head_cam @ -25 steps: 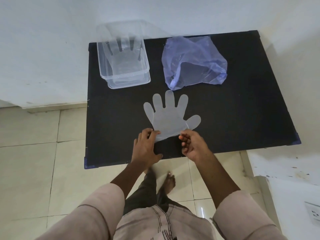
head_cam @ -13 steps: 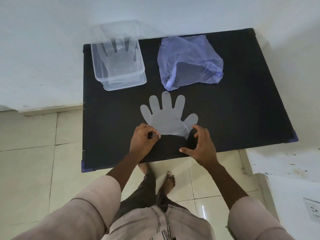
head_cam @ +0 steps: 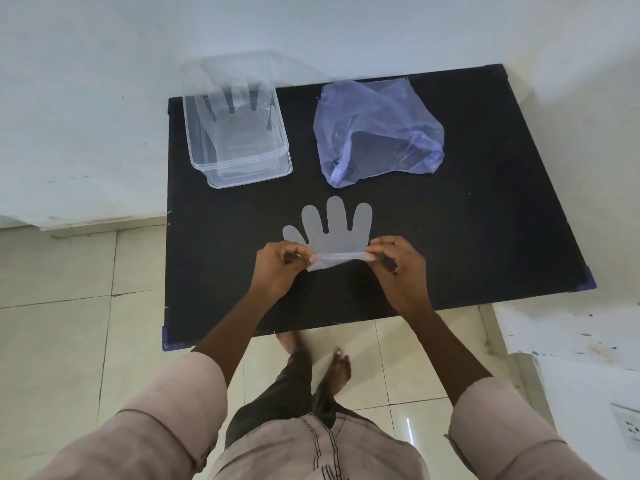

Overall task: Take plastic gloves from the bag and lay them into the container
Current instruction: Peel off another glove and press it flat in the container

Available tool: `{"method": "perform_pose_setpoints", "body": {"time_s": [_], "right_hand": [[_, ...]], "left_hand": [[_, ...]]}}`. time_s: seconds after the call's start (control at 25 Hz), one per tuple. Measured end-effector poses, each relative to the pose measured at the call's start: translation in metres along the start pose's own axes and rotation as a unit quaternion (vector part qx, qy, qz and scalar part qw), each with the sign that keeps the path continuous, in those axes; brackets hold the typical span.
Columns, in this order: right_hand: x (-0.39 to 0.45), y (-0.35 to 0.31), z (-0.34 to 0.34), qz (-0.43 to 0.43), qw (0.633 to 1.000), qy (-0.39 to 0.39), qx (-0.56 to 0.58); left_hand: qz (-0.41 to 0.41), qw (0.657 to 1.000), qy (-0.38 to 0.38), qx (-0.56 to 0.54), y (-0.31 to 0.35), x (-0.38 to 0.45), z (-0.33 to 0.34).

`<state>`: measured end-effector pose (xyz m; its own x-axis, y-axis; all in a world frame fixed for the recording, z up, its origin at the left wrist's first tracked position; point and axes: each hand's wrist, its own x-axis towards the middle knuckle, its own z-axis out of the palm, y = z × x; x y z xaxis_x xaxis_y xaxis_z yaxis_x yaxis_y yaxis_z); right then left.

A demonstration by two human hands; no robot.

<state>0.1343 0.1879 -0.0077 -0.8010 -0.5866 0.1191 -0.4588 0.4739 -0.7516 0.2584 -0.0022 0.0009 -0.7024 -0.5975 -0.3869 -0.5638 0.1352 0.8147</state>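
Observation:
A clear plastic glove (head_cam: 334, 230) lies on the black table (head_cam: 485, 202), fingers pointing away from me. My left hand (head_cam: 277, 268) pinches its cuff at the left corner and my right hand (head_cam: 398, 265) pinches the right corner; the cuff is lifted and folded between them. A clear rectangular container (head_cam: 239, 133) stands at the table's far left with at least one glove lying inside it. To the container's right lies a crumpled bluish plastic bag (head_cam: 377, 129), its mouth facing me.
The table stands against a white wall. Its near edge is just behind my wrists. Beige floor tiles (head_cam: 69, 323) and my bare feet are below. A white ledge with a wall socket (head_cam: 627, 427) is at the lower right.
My right hand went from hovering beside the glove to pinching the cuff. Both hands have lifted and folded the cuff edge; the glove's thumb side is now gathered under my right hand.

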Motion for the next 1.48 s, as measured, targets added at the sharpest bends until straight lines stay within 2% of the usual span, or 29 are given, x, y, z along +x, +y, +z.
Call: {"method": "perform_pose_setpoints", "body": {"time_s": [0.08,0.16,0.32,0.44,0.6,0.76,0.96,1.04,1.24,1.32,1.4,1.48], "right_hand": [[0.009,-0.009,-0.006,0.078,0.992,-0.004,0.100],[0.015,-0.015,-0.009,0.132,0.982,-0.020,0.134],[0.026,-0.017,-0.012,0.075,0.996,0.000,-0.044],[0.030,-0.023,-0.015,0.020,0.997,0.002,-0.073],[0.026,-0.036,-0.023,0.002,0.999,0.015,0.042],[0.025,-0.057,-0.028,0.130,0.962,-0.017,0.240],[0.038,-0.074,-0.042,0.245,0.911,-0.085,0.320],[0.042,-0.076,-0.048,0.252,0.915,-0.086,0.303],[0.048,-0.078,-0.055,0.198,0.962,-0.087,0.164],[0.049,-0.076,-0.057,0.129,0.985,-0.097,0.061],[0.048,-0.074,-0.059,0.068,0.991,-0.112,-0.013],[0.046,-0.073,-0.059,0.139,0.981,-0.111,0.075]], "left_hand": [[-0.019,0.999,-0.014,-0.038,0.008,0.003,-0.002],[-0.031,0.996,-0.023,-0.075,0.013,0.004,-0.004],[-0.023,0.990,-0.002,-0.141,0.024,0.005,-0.010],[-0.015,0.989,0.011,-0.150,0.033,0.005,-0.016],[0.005,0.988,0.015,-0.156,0.044,0.002,-0.022],[0.016,0.983,-0.009,-0.182,0.050,0.000,-0.026],[0.014,0.967,-0.052,-0.249,0.063,-0.007,-0.030],[0.013,0.966,-0.052,-0.253,0.069,-0.008,-0.031],[0.020,0.968,-0.043,-0.246,0.077,-0.009,-0.031],[0.025,0.970,-0.046,-0.236,0.078,-0.008,-0.031],[0.026,0.973,-0.043,-0.225,0.078,-0.008,-0.030],[0.025,0.975,-0.038,-0.217,0.078,-0.009,-0.030]]}}
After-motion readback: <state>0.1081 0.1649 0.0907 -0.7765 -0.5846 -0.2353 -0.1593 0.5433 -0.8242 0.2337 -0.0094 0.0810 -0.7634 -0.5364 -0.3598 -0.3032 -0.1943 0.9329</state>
